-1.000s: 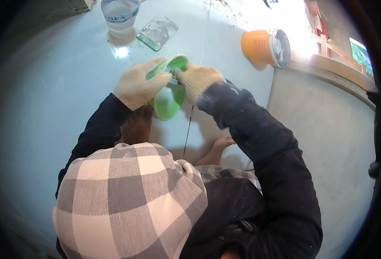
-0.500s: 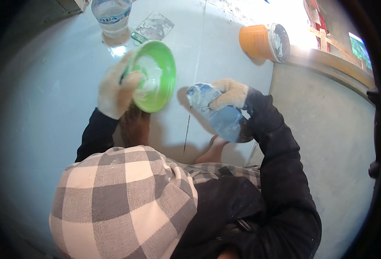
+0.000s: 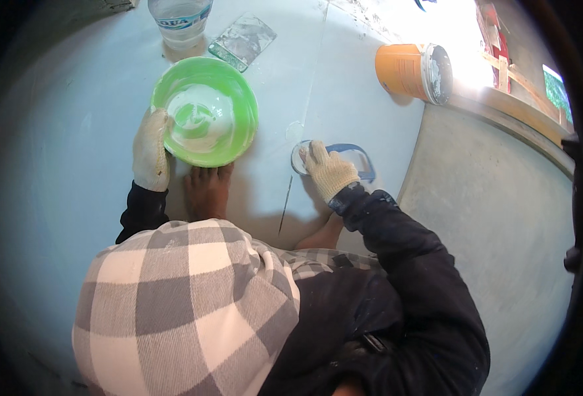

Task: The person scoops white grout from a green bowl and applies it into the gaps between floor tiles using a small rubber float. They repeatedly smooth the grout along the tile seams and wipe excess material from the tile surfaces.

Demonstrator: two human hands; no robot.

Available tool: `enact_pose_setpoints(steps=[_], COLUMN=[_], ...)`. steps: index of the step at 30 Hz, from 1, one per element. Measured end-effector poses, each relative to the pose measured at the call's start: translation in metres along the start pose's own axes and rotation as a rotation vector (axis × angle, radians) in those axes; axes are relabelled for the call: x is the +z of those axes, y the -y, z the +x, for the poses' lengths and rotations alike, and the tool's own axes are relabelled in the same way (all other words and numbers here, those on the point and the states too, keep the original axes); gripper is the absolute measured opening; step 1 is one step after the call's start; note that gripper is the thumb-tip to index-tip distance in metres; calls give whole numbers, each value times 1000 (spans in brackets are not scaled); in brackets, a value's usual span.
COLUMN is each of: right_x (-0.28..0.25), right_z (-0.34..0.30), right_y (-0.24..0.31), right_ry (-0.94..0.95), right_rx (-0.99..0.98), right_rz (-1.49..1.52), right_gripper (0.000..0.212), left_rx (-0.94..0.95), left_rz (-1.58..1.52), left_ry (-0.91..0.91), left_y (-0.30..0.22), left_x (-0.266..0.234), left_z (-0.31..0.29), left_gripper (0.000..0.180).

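Observation:
My gloved left hand (image 3: 151, 150) grips the left rim of a round green bowl (image 3: 244, 109), tilted so its inside shows. White paste coats the bottom and walls of the bowl. To the right, low over the pale floor, my gloved right hand (image 3: 331, 170) is closed on a flat, elongated blue-rimmed piece (image 3: 363, 158) with a whitish face; its exact kind is unclear. The fingers cover its middle. Just beyond its left end a small whitish smear (image 3: 295, 131) shows on the floor.
A clear plastic water container (image 3: 180, 26) stands at the far left, beside a paste-smeared glassy rectangular slab (image 3: 244, 41). An orange bucket (image 3: 400, 69) lies on its side near a low ledge (image 3: 503, 119) at right. My bare foot (image 3: 207, 195) is below the bowl.
The bowl has turned to face upward more, with my left hand now at its left edge. My right hand has lowered and turned the blue-rimmed piece, moving slightly left and nearer me.

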State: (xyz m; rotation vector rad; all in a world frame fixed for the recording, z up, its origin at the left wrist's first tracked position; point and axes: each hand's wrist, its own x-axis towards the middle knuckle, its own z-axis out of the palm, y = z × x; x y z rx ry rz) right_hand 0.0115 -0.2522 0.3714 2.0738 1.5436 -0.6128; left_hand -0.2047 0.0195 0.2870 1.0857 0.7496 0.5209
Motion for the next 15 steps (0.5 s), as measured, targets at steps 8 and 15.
enact_pose_setpoints(steps=[8, 15], right_x=[-99, -63], right_z=[44, 59], right_y=[-61, -44], right_ry=[66, 126], right_rx=[310, 206], right_rz=[533, 295], right_gripper=[35, 50], left_rx=[-4, 387], left_rz=[-19, 778], left_ry=[38, 292], left_y=[-1, -14], left_x=[10, 35], left_z=[7, 42], left_gripper=[29, 25])
